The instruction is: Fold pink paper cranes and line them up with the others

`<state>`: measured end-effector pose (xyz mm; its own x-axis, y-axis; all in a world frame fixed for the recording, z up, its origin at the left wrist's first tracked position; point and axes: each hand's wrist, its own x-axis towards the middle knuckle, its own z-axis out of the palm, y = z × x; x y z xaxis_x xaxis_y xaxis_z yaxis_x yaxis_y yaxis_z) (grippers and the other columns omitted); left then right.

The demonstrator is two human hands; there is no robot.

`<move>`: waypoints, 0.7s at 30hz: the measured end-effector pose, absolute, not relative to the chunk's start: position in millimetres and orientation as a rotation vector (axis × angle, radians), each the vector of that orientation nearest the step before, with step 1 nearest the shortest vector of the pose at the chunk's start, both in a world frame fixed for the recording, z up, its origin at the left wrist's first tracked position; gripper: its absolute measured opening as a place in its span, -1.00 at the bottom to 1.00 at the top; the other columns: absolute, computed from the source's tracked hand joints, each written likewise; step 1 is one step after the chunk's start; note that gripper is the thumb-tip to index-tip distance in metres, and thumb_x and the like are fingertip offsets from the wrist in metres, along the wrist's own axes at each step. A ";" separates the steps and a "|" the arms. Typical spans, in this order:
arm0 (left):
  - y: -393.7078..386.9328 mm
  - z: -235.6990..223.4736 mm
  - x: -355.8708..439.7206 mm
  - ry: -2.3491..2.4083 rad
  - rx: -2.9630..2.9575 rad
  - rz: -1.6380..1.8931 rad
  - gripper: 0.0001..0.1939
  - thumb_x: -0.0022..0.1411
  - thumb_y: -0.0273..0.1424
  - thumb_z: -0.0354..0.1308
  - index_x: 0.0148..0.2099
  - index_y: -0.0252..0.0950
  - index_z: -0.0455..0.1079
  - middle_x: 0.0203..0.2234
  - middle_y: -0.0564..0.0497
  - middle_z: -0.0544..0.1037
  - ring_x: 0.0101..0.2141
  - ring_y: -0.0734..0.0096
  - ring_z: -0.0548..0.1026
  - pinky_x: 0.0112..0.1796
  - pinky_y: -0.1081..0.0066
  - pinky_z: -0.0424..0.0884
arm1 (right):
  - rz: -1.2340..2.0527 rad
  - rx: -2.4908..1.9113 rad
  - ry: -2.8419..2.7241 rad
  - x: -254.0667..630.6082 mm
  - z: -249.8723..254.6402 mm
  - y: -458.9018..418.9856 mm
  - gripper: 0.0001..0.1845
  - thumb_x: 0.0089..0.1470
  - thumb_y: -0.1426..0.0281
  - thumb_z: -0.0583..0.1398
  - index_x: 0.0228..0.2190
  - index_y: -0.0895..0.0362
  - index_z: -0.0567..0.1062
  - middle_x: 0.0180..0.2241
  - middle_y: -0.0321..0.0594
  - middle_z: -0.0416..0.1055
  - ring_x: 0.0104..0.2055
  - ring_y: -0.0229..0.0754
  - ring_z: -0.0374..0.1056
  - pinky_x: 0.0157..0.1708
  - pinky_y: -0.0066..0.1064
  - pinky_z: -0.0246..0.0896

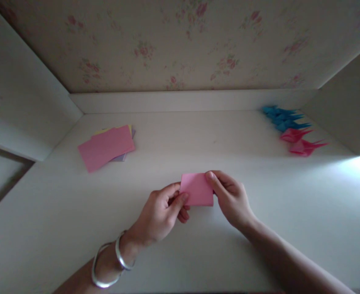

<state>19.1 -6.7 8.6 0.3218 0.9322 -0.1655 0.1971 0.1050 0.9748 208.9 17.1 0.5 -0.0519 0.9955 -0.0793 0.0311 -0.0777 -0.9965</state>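
Note:
A small pink square of folded paper (197, 190) is held up between both hands over the white desk. My left hand (164, 210) pinches its lower left corner, thumb on the front and fingers behind. At the upper right corner, my right hand (232, 196) grips the paper with the thumb on top; the fingers behind it are partly hidden. The front face of the square looks smooth, and its lower edge seems to show a fold. Two silver bangles (118, 259) circle the left wrist.
On the left of the desk (198, 253) lies a stack of paper sheets (109, 147), pink on top with yellow and purple edges showing. Folded blue paper figures (284, 117) and pink ones (302, 143) stand at the back right. White panels and a floral wall (167, 45) enclose the desk.

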 end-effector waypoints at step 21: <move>-5.5 11.5 14.8 1.148 1.420 0.795 -0.76 0.38 -0.24 0.04 -0.21 -0.30 0.38 -0.50 0.02 0.54 -0.55 0.46 0.50 -0.49 0.51 0.46 | 1.802 -1.035 -1.329 205.5 7.0 13.7 -0.70 0.13 0.25 0.29 -0.24 0.20 0.40 -0.52 -0.29 0.49 -0.59 -0.34 0.40 -0.59 -0.55 0.32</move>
<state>14.8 -5.5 11.5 0.3072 0.9434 -0.1251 0.2144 0.0595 0.9749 205.5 13.7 7.0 -0.4672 0.8591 -0.2091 -0.0542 -0.2639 -0.9630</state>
